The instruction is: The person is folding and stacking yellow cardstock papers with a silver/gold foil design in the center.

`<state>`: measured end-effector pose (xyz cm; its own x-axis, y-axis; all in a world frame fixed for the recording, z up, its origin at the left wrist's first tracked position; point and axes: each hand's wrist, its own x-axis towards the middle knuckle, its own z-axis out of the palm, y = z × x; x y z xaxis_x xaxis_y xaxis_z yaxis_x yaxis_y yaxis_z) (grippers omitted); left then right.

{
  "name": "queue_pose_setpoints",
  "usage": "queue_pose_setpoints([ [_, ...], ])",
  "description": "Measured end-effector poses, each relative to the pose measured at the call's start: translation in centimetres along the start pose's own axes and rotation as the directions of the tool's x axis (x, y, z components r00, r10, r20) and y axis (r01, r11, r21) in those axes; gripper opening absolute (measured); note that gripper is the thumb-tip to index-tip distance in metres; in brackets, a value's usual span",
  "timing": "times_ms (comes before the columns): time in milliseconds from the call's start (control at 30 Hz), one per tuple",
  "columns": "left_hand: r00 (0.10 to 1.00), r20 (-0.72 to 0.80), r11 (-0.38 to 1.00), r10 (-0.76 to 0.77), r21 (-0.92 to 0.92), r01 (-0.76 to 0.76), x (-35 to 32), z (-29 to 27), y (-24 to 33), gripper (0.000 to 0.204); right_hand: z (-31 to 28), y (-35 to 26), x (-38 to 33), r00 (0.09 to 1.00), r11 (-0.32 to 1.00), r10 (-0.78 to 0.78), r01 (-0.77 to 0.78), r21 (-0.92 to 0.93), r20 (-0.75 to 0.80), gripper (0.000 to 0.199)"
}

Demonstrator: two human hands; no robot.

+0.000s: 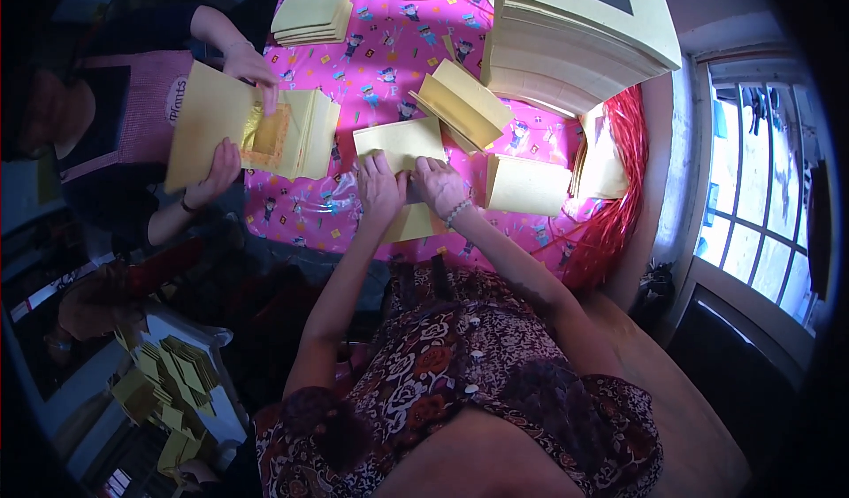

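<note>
Both of my hands are at a pale yellow card [400, 141] on the pink patterned table cover. My left hand [380, 187] has its fingers bent over the card's near-left edge. My right hand [439, 186], with a bead bracelet at the wrist, holds the near-right edge. The two thumbs are close together between the hands. A small grey patch shows just below them. Under my wrists lies another yellow piece [416, 224], partly hidden. Beyond my right hand, a folded yellow card [464, 109] stands partly opened.
A tall stack of yellow cards [531, 56] stands at the far right. A smaller pile [529, 184] lies right of my hand, by red tinsel [619, 162]. More cards [311, 18] sit far left. At left, a co-worker's hands [252, 69] handle an open yellow folder [208, 126].
</note>
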<state>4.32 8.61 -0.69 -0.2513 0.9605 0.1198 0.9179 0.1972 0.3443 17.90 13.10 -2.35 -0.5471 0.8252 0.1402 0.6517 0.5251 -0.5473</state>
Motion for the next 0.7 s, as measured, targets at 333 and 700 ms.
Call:
queue_pose_setpoints([
  [333,0.989,-0.138,0.863,0.048,-0.493,-0.11,-1.4,-0.1,-3.7,0.026,0.4,0.5,-0.3,1.0,0.998,-0.017,0.017,0.065,0.005,0.013],
  [700,0.99,-0.019,0.853,0.14,-0.505,-0.13,-0.8,-0.9,-6.1,0.008,0.1,0.7,-0.3,0.998,0.995,0.007,-0.014,0.103,0.066,0.025],
])
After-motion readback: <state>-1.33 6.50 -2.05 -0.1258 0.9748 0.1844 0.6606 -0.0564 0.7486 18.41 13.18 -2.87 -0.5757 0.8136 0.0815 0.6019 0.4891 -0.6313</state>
